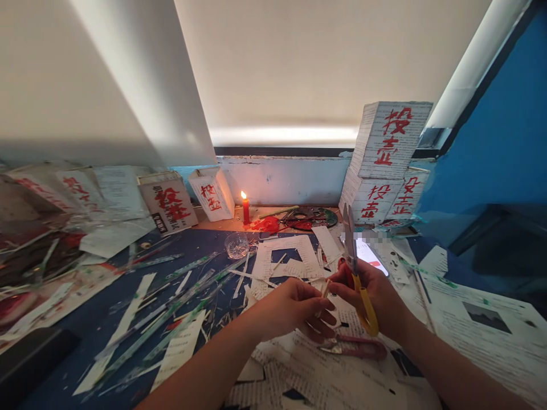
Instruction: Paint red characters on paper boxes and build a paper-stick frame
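Note:
My left hand [294, 302] pinches a short, thin pale stick [326, 289], perhaps a wooden piece or rolled paper, between thumb and fingers. Scissors [351, 245] with a yellow and red handle are held in my right hand [376, 285], blades pointing up and away from the stick. The right thumb and a fingertip also meet the stick's upper end. Just below both hands lies a pink-handled cutting tool [359, 347] on printed paper. A paper sheet with a cut-out window [265, 267] rests beyond my left hand.
A lit red candle [245, 209] burns at the back, beside red scraps [269, 224]. Paper boxes with red characters stand left [168, 202] and stacked right [395, 139]. A lit phone [370, 256], a clear round dish [237, 246], rulers [171, 319] and paper strips cover the blue table.

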A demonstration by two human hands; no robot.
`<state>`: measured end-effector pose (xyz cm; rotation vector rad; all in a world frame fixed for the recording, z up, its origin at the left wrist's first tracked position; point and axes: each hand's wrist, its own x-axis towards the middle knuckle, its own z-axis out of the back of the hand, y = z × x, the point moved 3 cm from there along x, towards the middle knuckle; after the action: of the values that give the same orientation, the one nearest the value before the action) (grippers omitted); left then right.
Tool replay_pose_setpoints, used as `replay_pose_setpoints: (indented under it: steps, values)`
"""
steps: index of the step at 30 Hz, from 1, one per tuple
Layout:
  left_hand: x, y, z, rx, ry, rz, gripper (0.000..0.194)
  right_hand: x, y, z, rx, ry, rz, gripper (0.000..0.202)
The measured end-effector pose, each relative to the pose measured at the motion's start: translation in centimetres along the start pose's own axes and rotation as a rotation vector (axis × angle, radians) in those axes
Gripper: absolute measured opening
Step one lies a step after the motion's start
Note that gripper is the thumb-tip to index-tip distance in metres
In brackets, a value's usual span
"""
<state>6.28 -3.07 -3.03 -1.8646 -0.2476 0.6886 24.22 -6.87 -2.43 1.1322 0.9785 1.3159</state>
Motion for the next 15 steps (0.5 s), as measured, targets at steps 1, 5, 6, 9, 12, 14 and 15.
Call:
replay_pose_setpoints:
  steps: [1,5,6,9,12,14,15]
  values:
    - [0.0,0.1,0.0,0.002,0.002,0.002,0.031,0.0,0.0,0.0,-0.002,-0.001,-0.002,0.023]
    - [0.1,0.3,0.1,-0.002,0.038,-0.003,0.034,-0.1,0.1,-0.1,0.026,-0.002,0.006,0.026]
    - [0.2,0.3,0.1,-0.005,0.037,-0.015,0.034,-0.1,0.1,-0.1,0.04,-0.002,0.009,0.027]
    - [0.2,-0.3,0.4,-0.022,-0.034,-0.083,0.033,-0.2,0.2,0.0,0.064,0.005,0.003,0.031]
    - [0.0,-1.4,0.9,-0.03,-0.135,-0.189,0.033,-0.5,0.4,0.0,-0.028,0.042,-0.017,0.034]
    - [-0.2,-2.1,1.2,-0.038,-0.189,-0.262,0.033,-0.9,0.6,-0.2,-0.122,0.081,-0.033,0.038]
    - [-0.3,-2.4,1.3,-0.043,-0.212,-0.29,0.032,-1.1,0.8,-0.4,-0.172,0.098,-0.04,0.039]
